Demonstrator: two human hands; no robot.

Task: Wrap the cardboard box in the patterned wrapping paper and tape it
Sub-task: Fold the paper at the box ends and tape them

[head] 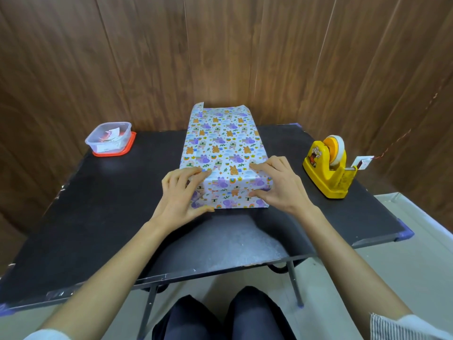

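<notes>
The patterned wrapping paper, white with purple and orange animals, is folded over the box and covers it fully, so no cardboard shows. The wrapped parcel lies lengthwise in the middle of the black table. My left hand presses on the parcel's near left corner, fingers on top and thumb along the near paper flap. My right hand presses the near right corner, fingers flat on top and thumb against the near end. The far paper end stands open against the wall.
A yellow tape dispenser with a tape roll stands at the right, a strip hanging off its cutter. A clear plastic container on a red lid sits at the back left. Wood-panel wall behind the table.
</notes>
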